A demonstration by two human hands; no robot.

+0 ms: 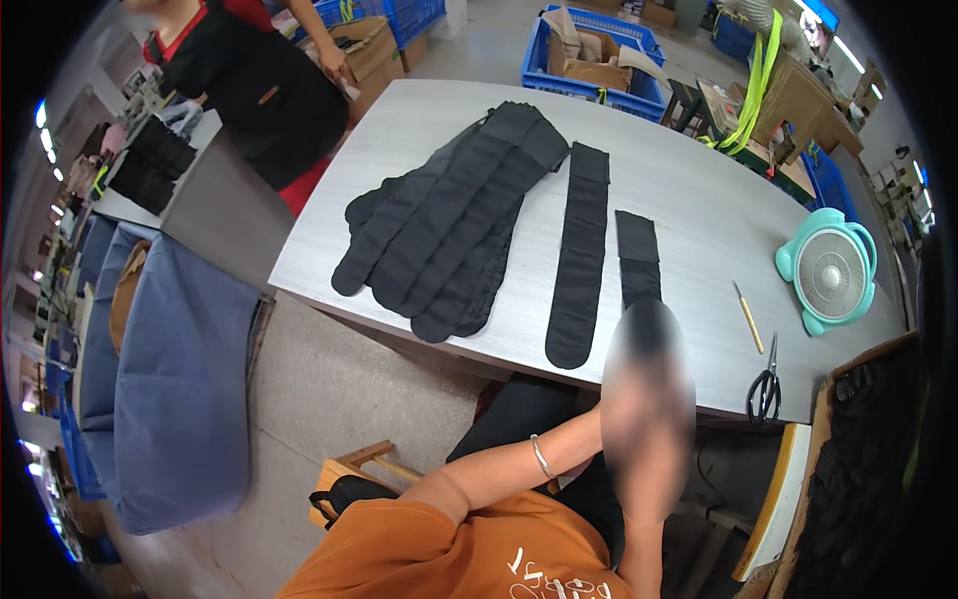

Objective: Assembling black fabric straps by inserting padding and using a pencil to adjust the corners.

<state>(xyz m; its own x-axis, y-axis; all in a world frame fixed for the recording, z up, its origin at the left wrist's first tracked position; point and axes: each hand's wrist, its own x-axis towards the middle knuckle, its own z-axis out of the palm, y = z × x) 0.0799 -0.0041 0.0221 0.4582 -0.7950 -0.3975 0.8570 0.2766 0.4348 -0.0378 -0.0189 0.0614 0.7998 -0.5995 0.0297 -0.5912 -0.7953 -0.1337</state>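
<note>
Head view: left hand [639,419] blurred beside short black sock [639,262], grip cannot be told; right hand unseen

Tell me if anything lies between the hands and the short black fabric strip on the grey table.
Nothing visible: the short black fabric strip runs straight to the blurred hands; black scissors lie aside.

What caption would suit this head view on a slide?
Long black stockings laid on a grey table, with scissors and a small teal fan at its right end.
</note>
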